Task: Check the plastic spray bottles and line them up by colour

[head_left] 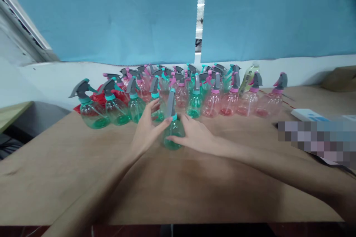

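One green spray bottle [175,130] is upright near the middle of the picture, in front of the other bottles. It has a gray spray top [171,103] and a blue-green ring [174,117] around its neck. I cannot tell if its bottom touches the wooden table [222,192].

The right hand [196,133] grasps this bottle from the right side, with the thumb across the front. The left hand [147,124] is on the other side, with its fingers spread wide and its thumb by the neck. I cannot tell if that thumb touches.

Across the middle of the picture stand lots more spray bottles. Four green bottles [118,109] are at the front on the left, and four pink bottles [229,103] are at the front on the right. A red bag [98,98] sits behind the green ones. A yellowish pouch [247,77] stands behind the pink ones. Blue cloth [125,14] fills most of the top.
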The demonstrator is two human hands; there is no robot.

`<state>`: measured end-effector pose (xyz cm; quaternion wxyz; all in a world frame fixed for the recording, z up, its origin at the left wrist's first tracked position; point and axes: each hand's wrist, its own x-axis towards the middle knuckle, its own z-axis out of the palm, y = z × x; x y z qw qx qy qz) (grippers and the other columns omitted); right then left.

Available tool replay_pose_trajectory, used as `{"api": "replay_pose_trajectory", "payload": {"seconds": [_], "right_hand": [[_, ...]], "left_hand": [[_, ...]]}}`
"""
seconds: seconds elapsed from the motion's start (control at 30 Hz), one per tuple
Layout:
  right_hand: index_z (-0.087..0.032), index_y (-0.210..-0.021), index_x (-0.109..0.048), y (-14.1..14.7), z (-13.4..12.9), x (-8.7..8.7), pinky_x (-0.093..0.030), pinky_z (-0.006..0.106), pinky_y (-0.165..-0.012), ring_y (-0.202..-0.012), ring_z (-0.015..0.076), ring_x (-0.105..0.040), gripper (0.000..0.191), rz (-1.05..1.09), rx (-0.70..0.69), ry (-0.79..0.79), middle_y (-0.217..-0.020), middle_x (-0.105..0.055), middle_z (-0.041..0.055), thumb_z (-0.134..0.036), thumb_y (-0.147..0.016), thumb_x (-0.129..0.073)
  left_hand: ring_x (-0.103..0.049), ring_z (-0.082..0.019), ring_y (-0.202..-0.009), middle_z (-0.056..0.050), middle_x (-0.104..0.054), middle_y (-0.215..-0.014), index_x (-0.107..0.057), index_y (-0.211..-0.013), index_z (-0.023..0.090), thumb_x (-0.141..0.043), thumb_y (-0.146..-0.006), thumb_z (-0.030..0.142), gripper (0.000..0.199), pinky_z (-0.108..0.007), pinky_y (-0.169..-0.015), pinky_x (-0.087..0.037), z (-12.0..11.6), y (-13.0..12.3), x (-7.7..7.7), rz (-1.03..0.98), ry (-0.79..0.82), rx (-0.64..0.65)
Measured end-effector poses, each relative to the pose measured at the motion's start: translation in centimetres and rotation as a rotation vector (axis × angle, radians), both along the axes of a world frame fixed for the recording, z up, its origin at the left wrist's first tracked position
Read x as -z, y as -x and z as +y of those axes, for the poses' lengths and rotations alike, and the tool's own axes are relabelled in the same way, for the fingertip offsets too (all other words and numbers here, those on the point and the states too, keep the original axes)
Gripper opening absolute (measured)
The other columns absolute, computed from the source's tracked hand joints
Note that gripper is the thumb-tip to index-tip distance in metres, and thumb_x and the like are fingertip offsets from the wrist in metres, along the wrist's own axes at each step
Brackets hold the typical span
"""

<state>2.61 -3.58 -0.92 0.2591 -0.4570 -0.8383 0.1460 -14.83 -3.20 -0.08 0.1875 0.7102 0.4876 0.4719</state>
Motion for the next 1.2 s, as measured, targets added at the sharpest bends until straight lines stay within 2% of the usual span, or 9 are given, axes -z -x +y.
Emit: {"api": "replay_pose_trajectory", "payload": {"seconds": [0.1,0.2,0.3,0.43,0.67,0.83,0.97,1.1,1.2], "right_hand": [[-0.016,-0.119,-0.046,-0.2,2.3,0.1,-0.05,0.047,-0.077,-0.099,0.0336,-0.06,0.058,-0.049,0.055,-0.025,-0.112,-0.058,0.0157,-0.054,-0.078,-0.059],[-0.013,-0.125,-0.043,-0.2,5.0,0.4,-0.049,0.046,-0.085,-0.107,0.0331,-0.057,0.062,-0.05,0.046,-0.044,-0.114,-0.057,0.0159,-0.053,-0.079,-0.057],[-0.011,-0.128,-0.041,0.0,7.3,0.5,-0.048,0.046,-0.087,-0.111,0.0335,-0.055,0.066,-0.048,0.058,-0.029,-0.118,-0.056,0.0179,-0.051,-0.078,-0.059],[-0.009,-0.122,-0.045,0.2,9.2,0.6,-0.048,0.047,-0.086,-0.112,0.0343,-0.055,0.061,-0.037,0.092,-0.004,-0.117,-0.057,0.0196,-0.046,-0.077,-0.061],[-0.011,-0.118,-0.046,0.7,10.8,0.2,-0.049,0.047,-0.082,-0.108,0.0351,-0.057,0.056,-0.035,0.157,0.004,-0.117,-0.058,0.0199,-0.043,-0.075,-0.062],[-0.011,-0.117,-0.045,1.2,11.3,-0.3,-0.049,0.045,-0.078,-0.101,0.0346,-0.061,0.054,-0.049,0.225,0.05,-0.115,-0.06,0.0197,-0.041,-0.075,-0.062],[-0.011,-0.119,-0.044,1.5,11.6,0.0,-0.048,0.045,-0.08,-0.103,0.0354,-0.06,0.055,-0.032,0.229,0.054,-0.117,-0.059,0.02,-0.041,-0.076,-0.06],[-0.007,-0.132,-0.036,1.5,11.3,0.5,-0.047,0.048,-0.086,-0.113,0.0366,-0.055,0.067,0.03,0.197,0.025,-0.129,-0.052,0.0233,-0.038,-0.078,-0.06],[-0.008,-0.14,-0.028,0.5,10.2,0.4,-0.045,0.047,-0.091,-0.119,0.0343,-0.05,0.075,0.068,0.148,-0.027,-0.137,-0.045,0.0221,-0.037,-0.079,-0.061]], "left_hand": [[-0.051,-0.026,-0.121,-0.012,-0.053,-0.127,-0.042,-0.126,0.021,-0.06,-0.081,0.04,0.051,-0.043,-0.094,-0.048,0.2,2.0,1.7,-0.012,-0.004,-0.103],[-0.058,-0.024,-0.108,-0.012,-0.059,-0.114,-0.047,-0.115,0.018,-0.056,-0.083,0.039,0.04,-0.039,-0.084,-0.053,0.1,3.2,3.3,-0.001,0.022,-0.19],[-0.063,-0.021,-0.093,-0.009,-0.06,-0.107,-0.049,-0.109,0.018,-0.054,-0.085,0.034,0.029,-0.037,-0.076,-0.054,-0.2,3.3,4.4,0.087,0.07,-0.196],[-0.063,-0.016,-0.074,-0.004,-0.061,-0.098,-0.05,-0.104,0.021,-0.051,-0.087,0.028,0.019,-0.032,-0.066,-0.053,-1.1,2.5,5.2,0.193,0.115,-0.133],[-0.06,-0.014,-0.066,-0.002,-0.062,-0.091,-0.051,-0.104,0.022,-0.049,-0.086,0.024,0.018,-0.026,-0.055,-0.046,-2.0,1.2,5.4,0.233,0.174,-0.05],[-0.06,-0.012,-0.067,0.0,-0.062,-0.089,-0.05,-0.104,0.022,-0.047,-0.086,0.023,0.018,-0.024,-0.055,-0.044,-1.8,1.4,5.1,0.235,0.208,-0.077],[-0.06,-0.012,-0.068,0.001,-0.061,-0.088,-0.05,-0.104,0.023,-0.048,-0.086,0.024,0.018,-0.024,-0.058,-0.044,-1.8,1.5,5.2,0.214,0.236,-0.073],[-0.06,-0.012,-0.067,0.001,-0.06,-0.087,-0.05,-0.104,0.023,-0.049,-0.086,0.026,0.018,-0.025,-0.062,-0.045,-1.6,1.5,5.4,0.21,0.259,-0.068],[-0.06,-0.013,-0.068,0.001,-0.06,-0.087,-0.049,-0.104,0.022,-0.05,-0.086,0.027,0.019,-0.026,-0.063,-0.045,-1.2,1.6,5.4,0.204,0.266,-0.081]]}}
